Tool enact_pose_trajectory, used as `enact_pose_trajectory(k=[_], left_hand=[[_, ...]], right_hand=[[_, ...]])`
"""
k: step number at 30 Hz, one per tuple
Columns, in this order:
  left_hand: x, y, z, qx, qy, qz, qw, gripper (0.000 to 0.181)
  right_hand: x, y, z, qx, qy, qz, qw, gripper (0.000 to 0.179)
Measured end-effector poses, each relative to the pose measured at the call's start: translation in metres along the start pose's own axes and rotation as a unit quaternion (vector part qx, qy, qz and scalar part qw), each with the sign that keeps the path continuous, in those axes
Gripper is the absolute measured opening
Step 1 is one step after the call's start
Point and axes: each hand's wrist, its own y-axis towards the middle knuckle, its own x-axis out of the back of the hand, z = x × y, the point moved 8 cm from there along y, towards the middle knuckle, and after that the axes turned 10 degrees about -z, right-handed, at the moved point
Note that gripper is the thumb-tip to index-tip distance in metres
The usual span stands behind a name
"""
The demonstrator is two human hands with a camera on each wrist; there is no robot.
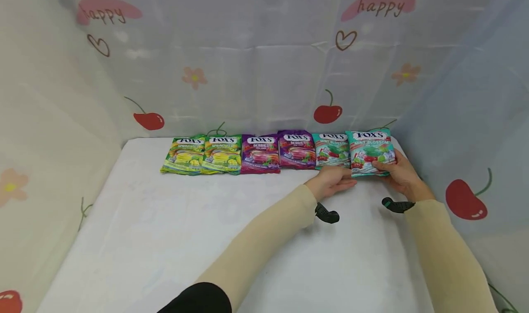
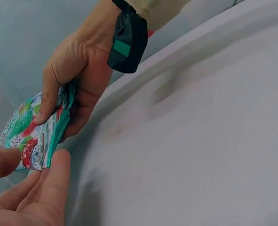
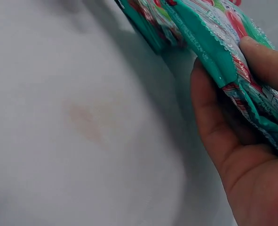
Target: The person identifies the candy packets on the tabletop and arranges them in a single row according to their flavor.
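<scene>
At the right end of a row, my right hand [image 1: 402,177] grips a teal "FOX'S Mint Blossom" candy bag [image 1: 370,150] by its lower right part. In the right wrist view the thumb lies on the bag's front and the fingers are behind it. My left hand [image 1: 332,183] is at the bag's lower left corner with its fingers extended; in the left wrist view its fingertips [image 2: 59,162] are by the bag's bottom edge. Whether they touch it is unclear. Just left stands another teal candy bag [image 1: 332,150], partly behind the left hand.
Further left in the row are two purple "Berries" bags, one [image 1: 296,150] beside the other [image 1: 260,154], then two yellow-green bags, one [image 1: 222,154] right of the other [image 1: 183,156]. The row runs along the back of the white table [image 1: 165,226], against a printed cloth wall [image 1: 256,83].
</scene>
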Motion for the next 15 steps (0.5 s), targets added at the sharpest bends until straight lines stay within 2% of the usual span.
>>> enact_pose_trajectory(k=[4,8,12,15], left_hand=[[-0.007,0.003,-0.002,-0.001,0.017,-0.002,0.9998,0.039],[-0.013,0.005,-0.003,0.001,0.047,0.006,0.9989,0.031],[-0.016,0.007,-0.001,0.01,0.065,0.011,0.9978,0.033],[-0.017,0.009,0.001,0.014,0.075,0.011,0.9971,0.028]], right_hand=[[0.008,0.009,0.002,-0.016,-0.031,-0.015,0.9993,0.092],[0.015,0.015,0.003,-0.025,-0.094,-0.034,0.9947,0.101],[0.018,0.019,0.003,-0.02,-0.155,-0.043,0.9868,0.106],[0.019,0.023,0.006,-0.001,-0.185,-0.047,0.9816,0.105]])
